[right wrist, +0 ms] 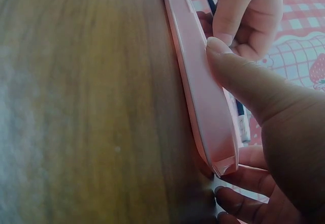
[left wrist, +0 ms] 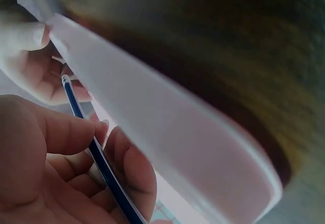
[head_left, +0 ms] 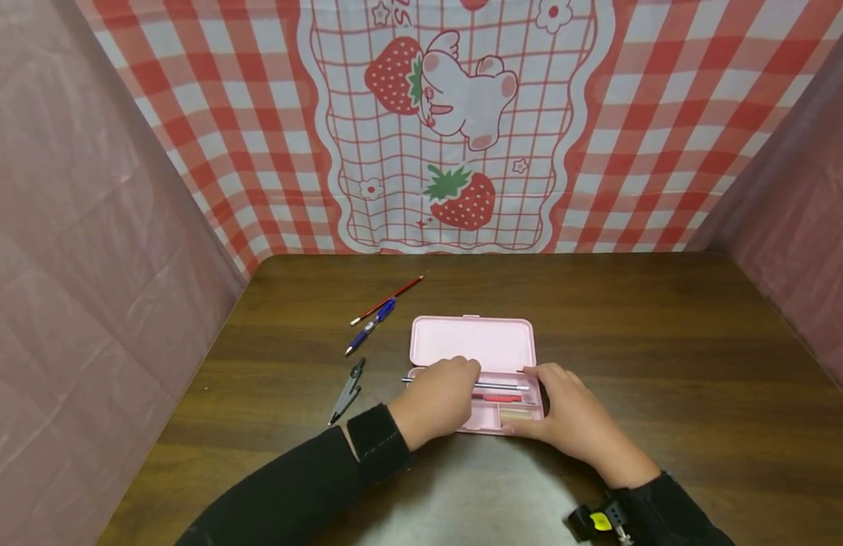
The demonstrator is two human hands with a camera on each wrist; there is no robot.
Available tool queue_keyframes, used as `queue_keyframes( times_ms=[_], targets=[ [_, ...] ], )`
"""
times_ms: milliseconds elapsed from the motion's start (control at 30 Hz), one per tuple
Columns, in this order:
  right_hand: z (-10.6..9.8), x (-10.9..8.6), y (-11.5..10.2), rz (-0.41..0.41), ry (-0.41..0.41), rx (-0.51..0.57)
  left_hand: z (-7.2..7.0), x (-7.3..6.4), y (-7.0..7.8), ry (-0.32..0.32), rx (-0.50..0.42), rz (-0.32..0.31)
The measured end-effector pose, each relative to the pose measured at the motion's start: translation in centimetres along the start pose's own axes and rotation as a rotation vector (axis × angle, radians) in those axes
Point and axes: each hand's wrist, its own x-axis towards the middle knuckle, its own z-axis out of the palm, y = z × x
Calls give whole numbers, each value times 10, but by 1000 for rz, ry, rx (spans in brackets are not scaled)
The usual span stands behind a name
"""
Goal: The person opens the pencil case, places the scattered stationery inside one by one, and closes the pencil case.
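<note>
A pink pencil case [head_left: 483, 431] lies with its lid [head_left: 472, 343] folded back, away from me. Over its tray my left hand [head_left: 440, 396] pinches a dark blue striped pencil [head_left: 506, 387] between thumb and fingers. The pencil's pale eraser end points right; its other end pokes out left of the hand. In the left wrist view, the pencil [left wrist: 104, 165] crosses the fingers. My right hand [head_left: 566, 415] grips the case's right end, thumb on the near wall in the right wrist view. A red pen or pencil [head_left: 499, 398] lies inside the tray, partly hidden by the left hand.
Left of the case, a red pencil [head_left: 402, 289] and a blue pen [head_left: 371, 326] lie on the brown table [head_left: 640, 318]. A grey compass [head_left: 346, 391] is nearer me. A pale block [head_left: 515, 415] sits in the case's front right compartment. Checked cloth hangs behind.
</note>
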Motion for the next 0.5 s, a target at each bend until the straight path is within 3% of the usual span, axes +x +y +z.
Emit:
queue_keyframes(
  times_ms=[500],
  targets=[
    [0, 0, 0, -3, -1, -6, 8, 3, 5, 53, 178, 50]
  ],
)
